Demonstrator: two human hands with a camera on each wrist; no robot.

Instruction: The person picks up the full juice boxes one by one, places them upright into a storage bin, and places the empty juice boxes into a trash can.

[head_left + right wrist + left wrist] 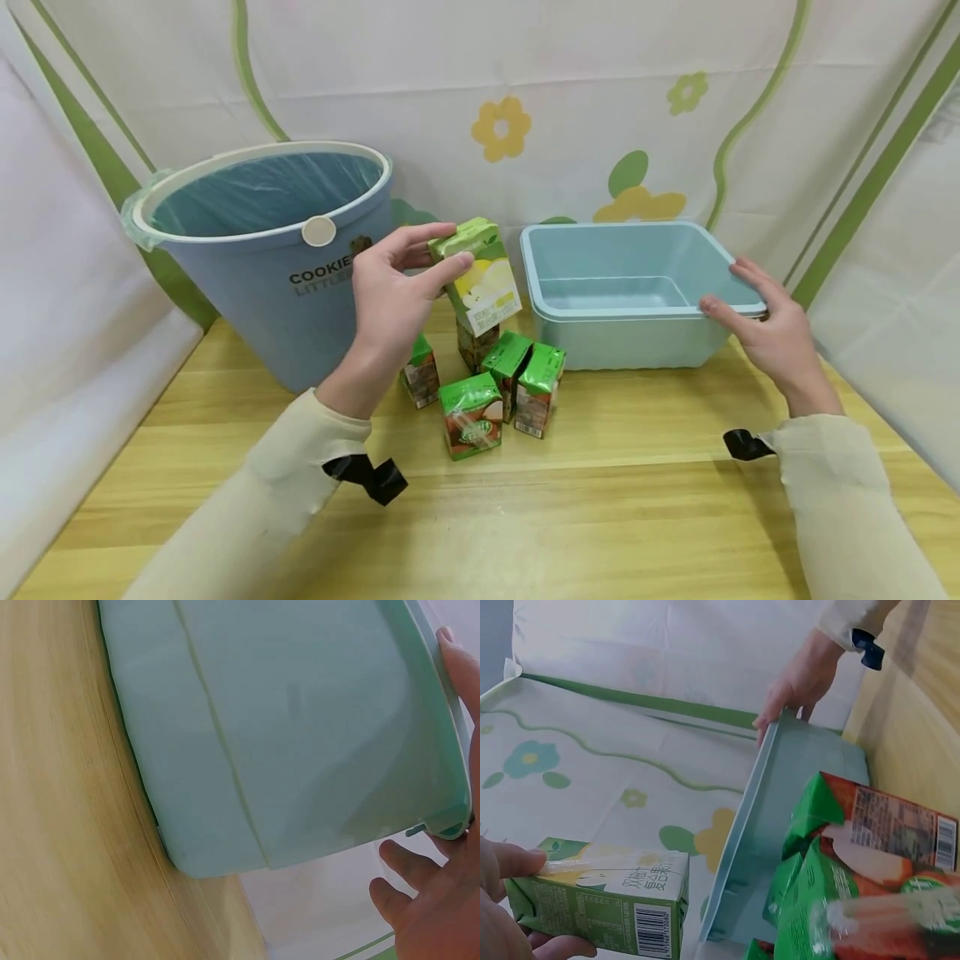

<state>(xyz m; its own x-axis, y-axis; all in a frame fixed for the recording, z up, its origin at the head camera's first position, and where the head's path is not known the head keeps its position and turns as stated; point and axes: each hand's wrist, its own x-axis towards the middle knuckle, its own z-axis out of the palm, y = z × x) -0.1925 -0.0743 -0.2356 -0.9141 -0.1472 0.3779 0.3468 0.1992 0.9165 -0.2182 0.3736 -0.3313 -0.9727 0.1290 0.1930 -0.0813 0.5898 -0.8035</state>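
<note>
My left hand (393,292) pinches a green and yellow juice carton (487,287) between thumb and fingers, tilted and raised above the table. In the left wrist view the printed side and barcode of this juice carton (600,915) face the camera. My right hand (780,333) grips the right rim of a light blue plastic bin (630,342), thumb on top and other fingers at the outer side. Below the held carton, several green-topped brown juice cartons (472,421) stand grouped on the table. One of them is partly hidden behind the held carton.
A tall blue trash can (300,308) with a white rim and a plastic liner stands at the left. Wooden table (585,517) lies under everything. Behind hangs a white curtain (420,75) with flower prints.
</note>
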